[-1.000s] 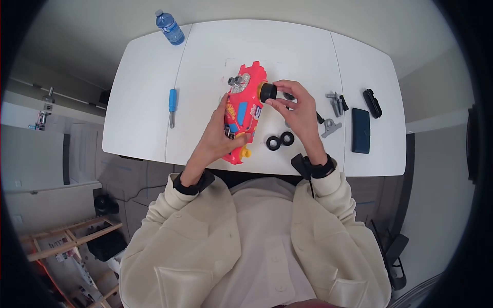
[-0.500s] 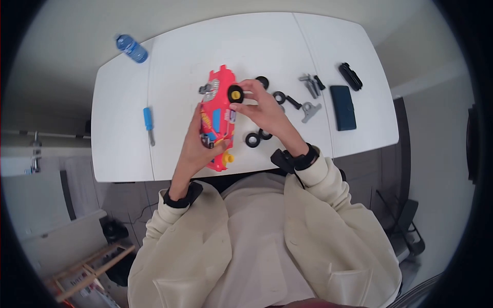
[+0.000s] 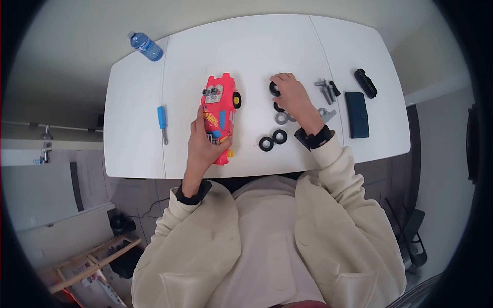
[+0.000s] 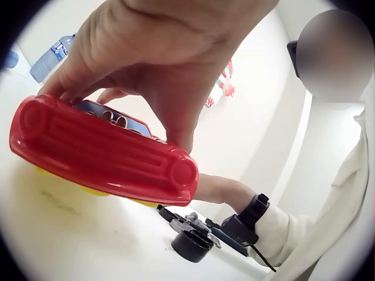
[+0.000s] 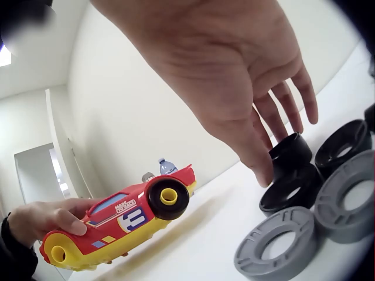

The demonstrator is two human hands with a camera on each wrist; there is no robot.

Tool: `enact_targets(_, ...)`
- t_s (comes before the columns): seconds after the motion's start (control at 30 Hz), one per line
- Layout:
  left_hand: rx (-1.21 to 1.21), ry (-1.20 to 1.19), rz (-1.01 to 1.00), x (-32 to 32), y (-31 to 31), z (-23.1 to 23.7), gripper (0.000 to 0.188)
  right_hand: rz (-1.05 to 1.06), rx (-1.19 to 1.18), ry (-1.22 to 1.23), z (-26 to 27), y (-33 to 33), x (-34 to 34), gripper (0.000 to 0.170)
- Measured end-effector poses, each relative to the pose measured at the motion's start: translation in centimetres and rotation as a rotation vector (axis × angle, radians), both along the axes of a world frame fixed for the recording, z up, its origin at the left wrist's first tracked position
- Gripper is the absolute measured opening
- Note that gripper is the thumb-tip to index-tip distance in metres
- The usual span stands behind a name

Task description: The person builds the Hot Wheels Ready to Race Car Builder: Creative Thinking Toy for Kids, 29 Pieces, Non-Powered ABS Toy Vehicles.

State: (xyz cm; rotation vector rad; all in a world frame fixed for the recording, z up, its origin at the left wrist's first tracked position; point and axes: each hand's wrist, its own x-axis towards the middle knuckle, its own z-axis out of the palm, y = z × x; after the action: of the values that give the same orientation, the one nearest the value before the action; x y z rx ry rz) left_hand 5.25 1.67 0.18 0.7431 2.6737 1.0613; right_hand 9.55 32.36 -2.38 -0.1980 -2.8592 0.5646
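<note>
My left hand (image 3: 202, 146) grips a red-and-yellow toy car (image 3: 227, 102) at its near end, thumb on one side and fingers on the other. In the right wrist view, a black wheel with a yellow hub (image 5: 153, 202) sits on the car's side, while a bare yellow hub (image 5: 58, 255) shows at the other end. My right hand (image 3: 294, 96) reaches down over a black tyre (image 3: 273, 90), its fingers fairly straight. The thumb and index fingertip are right at the tyre's edge in the right wrist view. Another black tyre (image 5: 291, 190) lies in front of it.
Grey rings (image 3: 281, 118) and two black tyres (image 3: 272, 140) lie nearer me. Grey parts (image 3: 325, 91), a dark wallet-like case (image 3: 357, 115) and a black object (image 3: 365, 83) are to the right. A blue-handled screwdriver (image 3: 162, 121) and a water bottle (image 3: 146, 46) stay left.
My right hand has left the wheel at the car's side and moved right to a loose black tyre. The wheel remains on the car, which my left hand has turned and lowered.
</note>
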Motion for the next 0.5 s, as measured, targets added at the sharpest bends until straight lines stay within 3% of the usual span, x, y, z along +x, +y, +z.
enact_targets(0.2,-0.052,0.093,0.051,0.2,0.3,-1.1,0.116,-0.069,0.096,0.033,2.3,-0.8,-0.6,0.045)
enact_targets(0.27,-0.09,0.114,0.062,0.2,0.2,-1.4,0.116,-0.093,-0.131,0.208,4.2,-1.6,0.1,0.043)
enact_targets(0.33,-0.106,0.157,0.047,0.3,0.4,-1.4,0.116,-0.02,-0.235,0.242,4.8,-1.7,0.0,0.041)
enact_targets(0.4,-0.124,0.134,0.055,0.4,0.5,-1.5,0.118,0.07,-0.504,0.253,5.6,-2.6,0.2,0.042)
enact_targets(0.5,-0.131,0.122,0.082,0.4,0.7,-1.6,0.12,0.096,-0.548,0.238,4.6,-3.8,0.3,0.041)
